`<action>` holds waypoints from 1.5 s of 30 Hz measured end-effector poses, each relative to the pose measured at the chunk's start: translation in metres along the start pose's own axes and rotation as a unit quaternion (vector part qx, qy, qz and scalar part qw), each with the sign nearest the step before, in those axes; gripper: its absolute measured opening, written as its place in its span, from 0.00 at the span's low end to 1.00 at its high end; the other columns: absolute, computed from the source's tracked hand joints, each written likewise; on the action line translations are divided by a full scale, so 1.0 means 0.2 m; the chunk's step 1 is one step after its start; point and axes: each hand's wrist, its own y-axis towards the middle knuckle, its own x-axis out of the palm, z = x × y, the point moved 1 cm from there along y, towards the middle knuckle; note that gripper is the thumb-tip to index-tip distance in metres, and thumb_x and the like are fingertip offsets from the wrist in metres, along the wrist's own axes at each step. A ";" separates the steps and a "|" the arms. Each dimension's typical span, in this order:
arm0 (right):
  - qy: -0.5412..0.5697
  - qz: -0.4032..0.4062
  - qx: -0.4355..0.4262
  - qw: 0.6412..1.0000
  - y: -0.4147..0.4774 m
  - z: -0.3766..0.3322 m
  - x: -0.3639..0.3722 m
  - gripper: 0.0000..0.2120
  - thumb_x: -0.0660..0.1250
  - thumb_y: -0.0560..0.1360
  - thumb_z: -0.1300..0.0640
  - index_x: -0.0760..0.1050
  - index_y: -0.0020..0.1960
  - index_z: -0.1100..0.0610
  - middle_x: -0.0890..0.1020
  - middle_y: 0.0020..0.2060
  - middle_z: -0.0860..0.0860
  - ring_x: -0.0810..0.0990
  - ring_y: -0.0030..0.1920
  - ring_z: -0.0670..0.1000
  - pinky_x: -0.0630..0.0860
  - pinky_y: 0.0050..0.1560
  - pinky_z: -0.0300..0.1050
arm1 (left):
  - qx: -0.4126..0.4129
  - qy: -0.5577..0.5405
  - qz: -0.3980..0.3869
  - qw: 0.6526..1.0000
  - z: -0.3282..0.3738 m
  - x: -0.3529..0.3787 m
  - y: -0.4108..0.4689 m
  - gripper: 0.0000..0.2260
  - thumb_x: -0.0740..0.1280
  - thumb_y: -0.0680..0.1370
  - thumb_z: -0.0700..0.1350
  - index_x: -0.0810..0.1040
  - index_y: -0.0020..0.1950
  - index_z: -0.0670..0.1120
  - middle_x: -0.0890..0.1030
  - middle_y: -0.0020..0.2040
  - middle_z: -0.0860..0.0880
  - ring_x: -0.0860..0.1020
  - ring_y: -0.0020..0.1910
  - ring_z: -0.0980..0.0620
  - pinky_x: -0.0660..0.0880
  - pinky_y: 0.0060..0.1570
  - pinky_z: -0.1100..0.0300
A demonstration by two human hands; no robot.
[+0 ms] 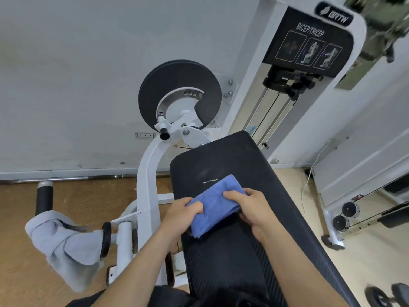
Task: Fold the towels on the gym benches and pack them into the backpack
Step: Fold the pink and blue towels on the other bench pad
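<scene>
A blue towel (pixel 213 207), folded into a thick small rectangle, lies on the black padded bench (pixel 232 251) of a bicep/tricep machine. My left hand (pixel 181 214) grips its left edge, fingers curled over the top. My right hand (pixel 250 206) grips its right edge, with fingers over the top and the thumb side hidden under the fold. A grey fabric item (pixel 64 247) hangs on a machine arm at the left; I cannot tell whether it is a towel or the backpack.
The machine's white frame (pixel 147 185) and black round disc (pixel 179 94) stand just left of and behind the bench. The weight stack tower (pixel 305 41) rises at the right. Dumbbells (pixel 385 295) lie on the floor at lower right. A white wall runs behind.
</scene>
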 end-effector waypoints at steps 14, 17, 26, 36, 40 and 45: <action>0.171 0.006 0.017 0.985 -0.83 0.10 0.10 0.11 0.68 0.76 0.58 0.78 0.57 0.57 0.85 0.49 0.57 0.85 0.48 0.57 0.80 0.55 0.60 | 0.081 -0.173 -0.140 0.972 -0.15 0.03 -0.84 0.31 0.75 0.71 0.45 0.67 0.68 0.67 0.82 0.58 0.53 0.82 0.57 0.47 0.79 0.55 0.46; 0.206 -0.039 0.007 0.978 -1.01 0.15 0.09 0.12 0.67 0.76 0.58 0.78 0.59 0.57 0.85 0.51 0.57 0.85 0.52 0.58 0.78 0.56 0.57 | 0.231 -0.018 -0.080 0.969 -0.14 0.10 -0.95 0.30 0.71 0.77 0.44 0.64 0.69 0.71 0.75 0.62 0.65 0.76 0.62 0.62 0.76 0.55 0.65; -0.094 0.126 -0.153 0.976 -1.37 0.33 -0.22 0.26 0.67 0.76 0.52 0.64 0.70 0.35 0.81 0.52 0.35 0.80 0.52 0.38 0.74 0.48 0.33 | 0.283 0.425 -0.021 0.859 -0.43 0.24 -1.29 0.37 0.57 0.68 0.70 0.35 0.69 0.75 0.59 0.62 0.64 0.61 0.62 0.64 0.64 0.63 0.65; -0.216 0.093 -0.198 0.952 -1.54 0.64 -0.39 0.16 0.63 0.78 0.51 0.57 0.58 0.41 0.71 0.30 0.44 0.72 0.30 0.45 0.63 0.29 0.38 | 0.087 0.159 0.145 0.973 -0.60 0.36 -1.43 0.07 0.64 0.80 0.47 0.80 0.47 0.49 0.84 0.45 0.49 0.81 0.48 0.48 0.76 0.50 0.49; -0.279 0.054 -0.190 0.940 -1.52 0.64 -0.44 0.16 0.62 0.79 0.52 0.56 0.60 0.46 0.70 0.29 0.46 0.70 0.29 0.47 0.66 0.30 0.43 | 0.192 0.114 0.270 0.937 -0.40 0.31 -1.62 0.08 0.60 0.80 0.45 0.77 0.45 0.48 0.79 0.42 0.51 0.76 0.42 0.53 0.72 0.44 0.55; -0.371 0.014 -0.215 0.903 -1.50 0.56 -0.44 0.19 0.65 0.76 0.56 0.58 0.60 0.52 0.70 0.29 0.48 0.69 0.28 0.49 0.63 0.28 0.45 | 0.226 0.191 0.306 0.905 -0.25 0.25 -1.69 0.10 0.59 0.77 0.46 0.72 0.41 0.41 0.72 0.33 0.49 0.70 0.35 0.50 0.67 0.36 0.53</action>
